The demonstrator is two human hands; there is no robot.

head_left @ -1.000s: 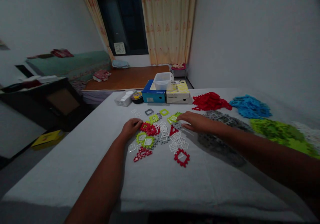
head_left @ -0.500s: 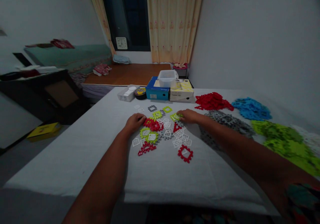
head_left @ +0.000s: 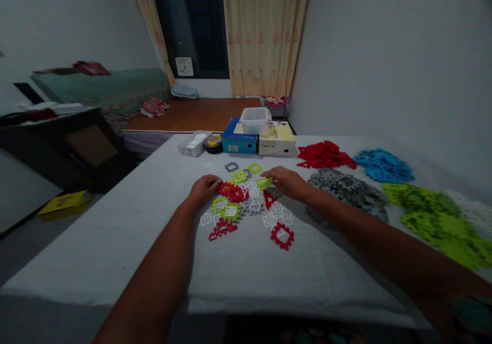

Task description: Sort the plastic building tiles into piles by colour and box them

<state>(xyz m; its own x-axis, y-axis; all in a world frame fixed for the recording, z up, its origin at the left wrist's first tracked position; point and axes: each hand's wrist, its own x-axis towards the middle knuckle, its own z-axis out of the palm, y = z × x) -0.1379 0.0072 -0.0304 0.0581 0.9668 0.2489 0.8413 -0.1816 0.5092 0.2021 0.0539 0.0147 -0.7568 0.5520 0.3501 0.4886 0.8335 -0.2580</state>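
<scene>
Between my hands lies a loose mix of flat plastic building pieces with toothed edges. My right hand (head_left: 286, 180) pinches a lime-green piece (head_left: 264, 182), raised and tilted at the right of the mix. My left hand (head_left: 205, 187) rests on the table with curled fingers at the edge of some red pieces (head_left: 232, 191); whether it grips one I cannot make out. Lime-green pieces (head_left: 220, 205), white window-like inserts (head_left: 254, 201) and a red triangle (head_left: 269, 199) lie around them. Nearer me are a red square frame (head_left: 282, 236) and another red piece (head_left: 223, 228).
Sorted piles stand at the right: red (head_left: 326, 155), grey (head_left: 348, 193), blue (head_left: 384, 166) and lime green (head_left: 442, 218). Behind the mix are a blue box (head_left: 240, 145), a pale yellow box (head_left: 277, 146), a clear tub (head_left: 255, 120), a tape roll (head_left: 213, 144) and a white tray (head_left: 192, 146).
My right hand has lifted and tilted the lime-green piece, which lay flatter before. My left hand stays by the red pieces. The whole view has shifted slightly.
</scene>
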